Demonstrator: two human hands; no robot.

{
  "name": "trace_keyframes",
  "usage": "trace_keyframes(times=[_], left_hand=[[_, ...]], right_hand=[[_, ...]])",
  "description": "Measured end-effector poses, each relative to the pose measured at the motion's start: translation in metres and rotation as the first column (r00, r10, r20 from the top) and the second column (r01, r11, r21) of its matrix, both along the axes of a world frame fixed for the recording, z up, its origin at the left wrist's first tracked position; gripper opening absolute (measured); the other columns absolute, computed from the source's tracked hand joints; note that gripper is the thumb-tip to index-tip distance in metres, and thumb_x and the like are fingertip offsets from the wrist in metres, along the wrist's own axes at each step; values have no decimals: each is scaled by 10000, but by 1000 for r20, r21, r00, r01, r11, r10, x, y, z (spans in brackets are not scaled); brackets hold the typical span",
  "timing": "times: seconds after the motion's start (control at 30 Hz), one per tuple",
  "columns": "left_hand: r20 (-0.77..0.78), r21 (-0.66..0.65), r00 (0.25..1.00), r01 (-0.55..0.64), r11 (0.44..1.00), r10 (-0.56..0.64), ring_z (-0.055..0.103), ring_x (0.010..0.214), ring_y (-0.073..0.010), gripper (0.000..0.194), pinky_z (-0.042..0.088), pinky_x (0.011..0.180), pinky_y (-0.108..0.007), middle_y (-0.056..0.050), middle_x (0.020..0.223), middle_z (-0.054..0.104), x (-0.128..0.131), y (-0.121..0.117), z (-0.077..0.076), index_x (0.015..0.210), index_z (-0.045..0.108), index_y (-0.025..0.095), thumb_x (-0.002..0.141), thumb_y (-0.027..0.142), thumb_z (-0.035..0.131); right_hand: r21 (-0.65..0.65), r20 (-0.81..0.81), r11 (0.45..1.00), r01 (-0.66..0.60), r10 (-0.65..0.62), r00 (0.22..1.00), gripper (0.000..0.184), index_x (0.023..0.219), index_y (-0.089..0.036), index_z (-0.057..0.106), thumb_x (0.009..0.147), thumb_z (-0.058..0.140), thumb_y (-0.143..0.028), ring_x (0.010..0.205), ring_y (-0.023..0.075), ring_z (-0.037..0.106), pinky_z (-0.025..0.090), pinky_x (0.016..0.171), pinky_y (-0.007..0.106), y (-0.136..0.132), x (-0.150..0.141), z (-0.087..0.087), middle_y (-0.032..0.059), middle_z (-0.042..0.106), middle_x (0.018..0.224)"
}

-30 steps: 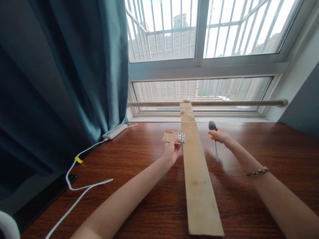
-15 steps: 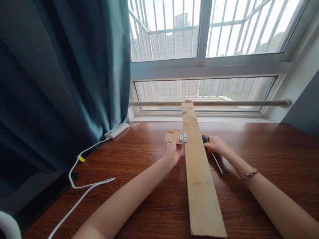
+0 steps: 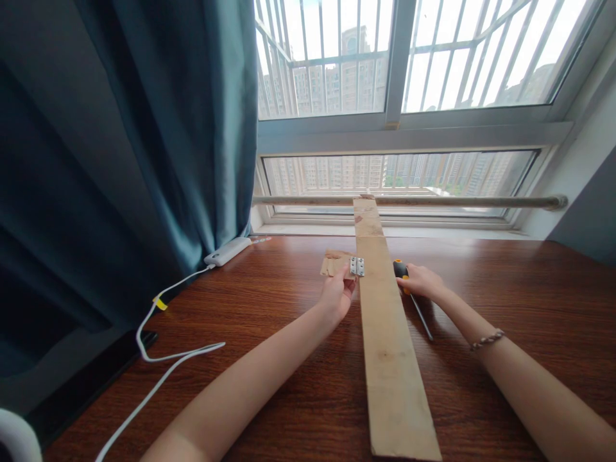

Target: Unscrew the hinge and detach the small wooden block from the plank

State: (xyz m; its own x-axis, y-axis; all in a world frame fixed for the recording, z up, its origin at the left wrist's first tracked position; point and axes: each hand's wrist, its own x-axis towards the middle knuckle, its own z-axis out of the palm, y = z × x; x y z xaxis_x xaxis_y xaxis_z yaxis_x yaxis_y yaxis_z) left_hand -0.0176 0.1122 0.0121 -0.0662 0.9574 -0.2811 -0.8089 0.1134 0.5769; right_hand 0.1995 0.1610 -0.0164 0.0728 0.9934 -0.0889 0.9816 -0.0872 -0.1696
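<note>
A long wooden board runs away from me across the brown table, its far end by the window. At its left edge a small metal hinge joins it to a short wood piece. My left hand is closed on that short piece, thumb on top near the hinge and fingers curled beneath. Right of the board, my right hand grips a screwdriver by its black and yellow handle. The metal shaft points back toward me, down to the right, with its tip low over or on the table.
A white power strip lies at the table's back left beside the blue curtain, its white cable looping forward. A horizontal rail crosses before the barred window. The wood-grain table extends to the right.
The view has shifted slightly, so everything sits a little to the right. Both hands keep their grips, on the short wood piece and the screwdriver.
</note>
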Motion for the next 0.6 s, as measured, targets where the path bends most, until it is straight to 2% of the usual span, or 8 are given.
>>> trace_keyframes(times=[0.2,0.23,0.3,0.37,0.4,0.47,0.53,0.6], left_hand=[[6,-34,1000,19,999,-19,613,592,-112,70,507,573,-213,-67,747,669,0,1,0,796,592,104,807,56,542],[4,-32,1000,16,999,-16,615,599,-113,70,508,577,-215,-67,753,670,0,1,0,798,591,106,805,55,543],[-1,-25,1000,13,1000,-13,617,610,-115,74,510,583,-217,-66,761,671,0,1,0,802,590,111,800,50,547],[-9,-18,1000,16,1000,-16,617,615,-115,80,510,583,-216,-67,759,670,0,1,0,799,592,113,794,45,550],[-11,-12,1000,16,1000,-16,617,614,-115,85,509,579,-213,-66,753,670,0,1,1,791,593,114,792,41,549],[-13,5,1000,20,1000,-20,612,598,-109,100,502,561,-202,-61,730,666,0,0,2,770,598,112,792,33,540],[-22,27,999,45,999,-44,601,572,-100,122,489,537,-188,-63,701,660,-1,-2,4,743,606,101,791,21,527],[-38,52,996,82,995,-80,595,561,-95,137,479,528,-177,-75,690,660,-2,-3,4,721,615,86,783,7,522]], right_hand=[[2,-37,1000,4,-4,999,690,1107,-118,552,785,365,-700,911,325,611,443,683,370,2,10,7,194,639,966],[52,-41,998,21,-19,999,678,1113,-112,553,799,368,-684,878,322,619,441,668,369,-1,9,13,194,645,933],[257,-69,965,49,-32,997,583,1110,-119,567,823,425,-607,806,299,627,434,650,355,-10,1,27,161,657,850],[506,-158,863,11,80,984,391,1045,-158,609,837,501,-471,731,237,623,425,652,315,-20,-17,43,88,658,768],[588,-220,808,-41,209,953,286,974,-177,634,835,527,-402,687,196,614,421,648,284,-25,-29,50,52,652,737],[646,-335,745,-166,472,816,155,818,-186,661,817,554,-298,635,137,591,413,619,230,-33,-55,58,17,640,725],[604,-405,749,-270,581,706,86,754,-180,671,762,612,-242,626,116,577,403,595,209,-36,-78,59,9,633,753],[549,-437,784,-288,564,701,53,735,-177,681,706,663,-217,613,116,557,391,585,211,-36,-93,55,1,611,715]])
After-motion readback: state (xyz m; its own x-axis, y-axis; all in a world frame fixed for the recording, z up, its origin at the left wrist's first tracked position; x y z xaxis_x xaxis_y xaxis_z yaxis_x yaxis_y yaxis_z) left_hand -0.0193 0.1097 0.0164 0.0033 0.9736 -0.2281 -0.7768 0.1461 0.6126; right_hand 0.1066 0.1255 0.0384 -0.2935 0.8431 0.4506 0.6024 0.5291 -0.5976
